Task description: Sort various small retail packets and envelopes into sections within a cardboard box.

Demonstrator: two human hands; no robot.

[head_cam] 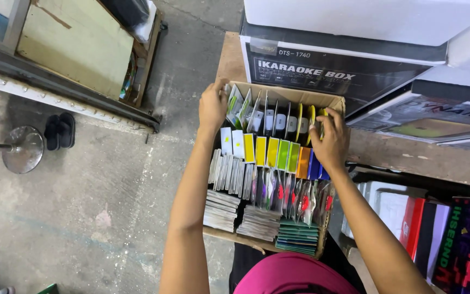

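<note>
Here, both hands work in an open cardboard box (334, 102) full of small packaged items, sitting on a wooden table (409, 155). Left hand (213, 106), at 11 o'clock of the box, has its grip closed on the clear-wrapped packets (236, 103) at the left end of the back row. Right hand (330, 140), at 2 o'clock, curls its fingers over the yellow packets (311, 117) at the right end of that row; cannot tell whether this grip pinches one. Below the back row runs a row of coloured cards (270, 151), white through yellow, green, orange, blue. Stacked large printed cartons (327, 68) stand at 12 o'clock, just behind the box. A pair of black sandals (60, 130) lies on the concrete floor at 9 o'clock, well apart.
</note>
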